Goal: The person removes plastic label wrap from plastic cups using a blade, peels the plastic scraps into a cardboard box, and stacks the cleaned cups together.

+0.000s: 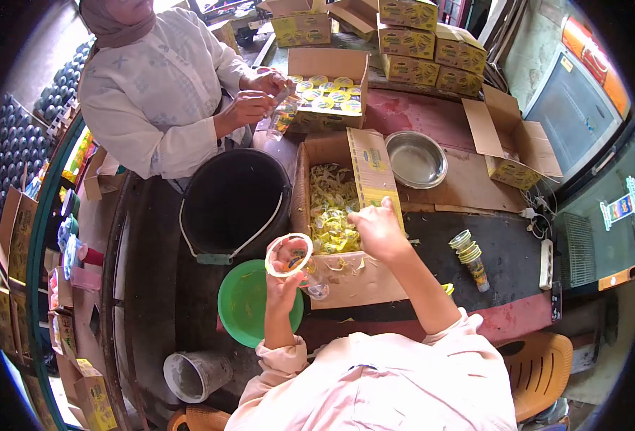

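Observation:
In my left hand [283,287] is a clear plastic cup [289,273], its pale rim facing up toward me and the fingers wrapped round it. The cup is above the edge of a green basin [240,305]. My right hand [380,230] is over the near right side of an open cardboard box [301,194], by its raised flap. Its fingers are curled together, and whatever they may pinch is too small to make out. Yellow and clear plastic scraps [335,215] fill the box. A second clear cup [317,290] seems to show beside my left hand.
A black bucket [235,201] stands left of the box, a metal bowl [416,159] behind it. Stacked printed cups [468,255] lie to the right. Across the table, a co-worker [163,93] holds a clear cup [283,118] near a carton of sealed cups [328,118].

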`<state>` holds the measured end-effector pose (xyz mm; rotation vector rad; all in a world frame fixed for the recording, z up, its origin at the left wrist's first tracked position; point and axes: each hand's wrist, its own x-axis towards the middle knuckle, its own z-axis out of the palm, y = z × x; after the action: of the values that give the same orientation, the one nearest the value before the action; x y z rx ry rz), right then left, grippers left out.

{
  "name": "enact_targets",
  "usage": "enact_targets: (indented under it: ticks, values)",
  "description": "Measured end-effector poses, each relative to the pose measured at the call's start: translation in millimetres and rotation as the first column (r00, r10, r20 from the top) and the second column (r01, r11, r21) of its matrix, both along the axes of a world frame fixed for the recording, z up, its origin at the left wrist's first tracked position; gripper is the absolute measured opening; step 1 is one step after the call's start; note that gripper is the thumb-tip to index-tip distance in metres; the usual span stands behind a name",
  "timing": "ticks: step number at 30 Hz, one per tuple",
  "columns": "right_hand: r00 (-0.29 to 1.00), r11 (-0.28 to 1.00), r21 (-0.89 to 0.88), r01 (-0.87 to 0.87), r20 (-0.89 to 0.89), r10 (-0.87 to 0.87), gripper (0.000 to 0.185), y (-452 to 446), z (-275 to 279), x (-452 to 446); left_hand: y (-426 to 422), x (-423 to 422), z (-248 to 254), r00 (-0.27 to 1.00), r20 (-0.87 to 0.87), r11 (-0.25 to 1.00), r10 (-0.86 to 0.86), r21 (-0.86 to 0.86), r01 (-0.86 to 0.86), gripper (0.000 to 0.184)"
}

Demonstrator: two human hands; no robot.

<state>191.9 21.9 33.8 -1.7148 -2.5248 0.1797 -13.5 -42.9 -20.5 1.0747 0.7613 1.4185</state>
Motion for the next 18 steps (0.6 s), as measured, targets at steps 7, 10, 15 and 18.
enact_targets:
  ticks: [7, 10, 15, 18]
  values:
    - [0.871, 0.974, 0.173, 0.146, -0.489, -0.044, 0.022, -27, 15, 17, 0, 13, 28, 1.0, -0.011, 0.996, -0.024, 0.084, 0.024, 0.08]
    - [0.675, 0.936, 0.286, 0.204, -0.734, 0.077, 0.018, -56, 22, 4, -3, 20, 33, 0.999, -0.031, 0.981, -0.045, 0.188, 0.05, 0.081]
    - [0.454, 0.867, 0.385, 0.316, -0.864, 0.218, 0.015, -84, 28, -15, -9, 23, 39, 0.987, -0.134, 0.965, -0.093, 0.231, 0.122, 0.075]
    - [0.436, 0.825, 0.411, 0.388, -0.87, 0.229, 0.019, -90, 27, -20, -18, 34, 38, 0.996, 0.021, 0.98, -0.081, 0.181, 0.076, 0.075]
